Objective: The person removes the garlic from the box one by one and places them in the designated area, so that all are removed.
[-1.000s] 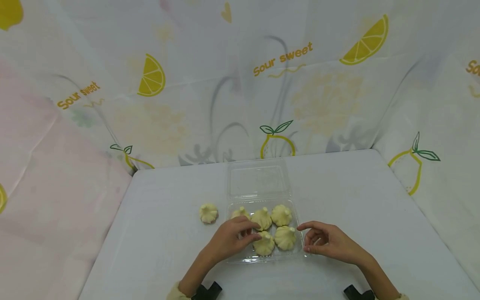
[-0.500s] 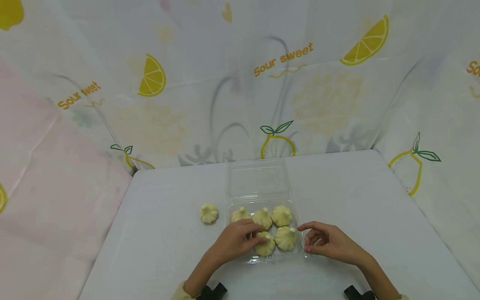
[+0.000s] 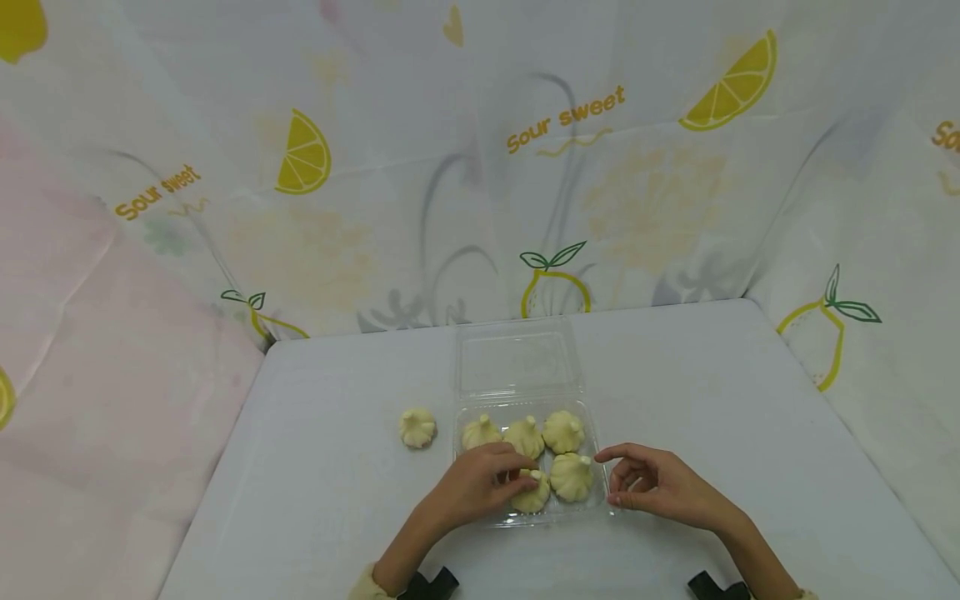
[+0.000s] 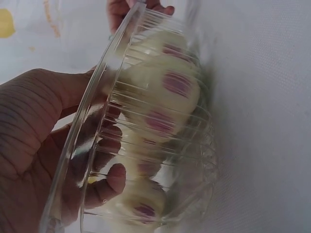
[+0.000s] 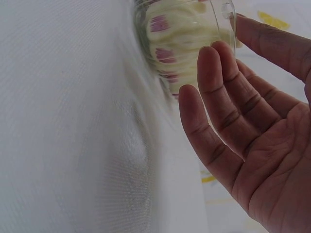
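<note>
Garlic (image 3: 571, 477): five heads visible in the clear box (image 3: 558, 514), lower centre of the frame
Loose garlic (image 3: 417, 427): on the table (image 3: 720, 392), left of the box
Lid (image 3: 517, 358): folded back, above the garlic in the frame
Left hand (image 3: 480, 485): over the box's lower left, thumb at the lower middle garlic; cannot tell whether it grips
Right hand (image 3: 660, 486): at the box's right edge, fingers loosely apart

In front of you stood one white-topped table (image 3: 697, 400); behind it you had one pale backdrop (image 3: 660, 50), printed with yellow citrus slices (image 3: 303, 154), orange "Sour sweet" lettering (image 3: 566, 119), one small heart (image 3: 453, 27) and outlined lemons (image 3: 556, 292) with green leaves (image 3: 567, 253); to your left hung one pinkish panel (image 3: 112, 358); to your right, one whitish panel (image 3: 907, 400)
</note>
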The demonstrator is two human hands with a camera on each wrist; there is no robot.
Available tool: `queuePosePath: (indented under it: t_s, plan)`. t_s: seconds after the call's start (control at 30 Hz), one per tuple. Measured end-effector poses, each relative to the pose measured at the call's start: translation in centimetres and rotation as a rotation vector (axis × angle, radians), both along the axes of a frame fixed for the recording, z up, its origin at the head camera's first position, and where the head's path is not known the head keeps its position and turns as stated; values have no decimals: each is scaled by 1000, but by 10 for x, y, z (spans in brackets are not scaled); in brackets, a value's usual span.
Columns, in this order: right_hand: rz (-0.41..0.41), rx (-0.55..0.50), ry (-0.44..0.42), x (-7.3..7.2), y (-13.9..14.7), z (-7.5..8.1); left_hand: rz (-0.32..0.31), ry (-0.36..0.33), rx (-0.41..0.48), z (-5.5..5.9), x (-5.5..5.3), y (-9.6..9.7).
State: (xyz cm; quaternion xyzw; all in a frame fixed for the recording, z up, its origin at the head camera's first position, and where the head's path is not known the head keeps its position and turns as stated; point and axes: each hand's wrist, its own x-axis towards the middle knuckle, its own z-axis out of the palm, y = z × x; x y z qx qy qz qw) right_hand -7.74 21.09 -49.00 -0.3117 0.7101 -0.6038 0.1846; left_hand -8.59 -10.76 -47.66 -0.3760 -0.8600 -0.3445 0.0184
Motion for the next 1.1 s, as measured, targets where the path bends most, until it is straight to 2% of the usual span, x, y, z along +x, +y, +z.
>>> queuePosePath:
  t_s: [0.27, 0.5, 0.8, 1.1]
  plan:
    - [-5, 6, -13, 0, 0, 0, -13, -9, 2, 1, 0, 1]
    - [-11, 13, -3, 0, 0, -1, -44, 8, 53, 1, -2, -2]
    - [-10, 12, 7, -1, 0, -2, -52, -81, 112, 6, -4, -9]
    - [-8, 14, 0, -1, 1, -3, -58, -87, 195, 10, -7, -19]
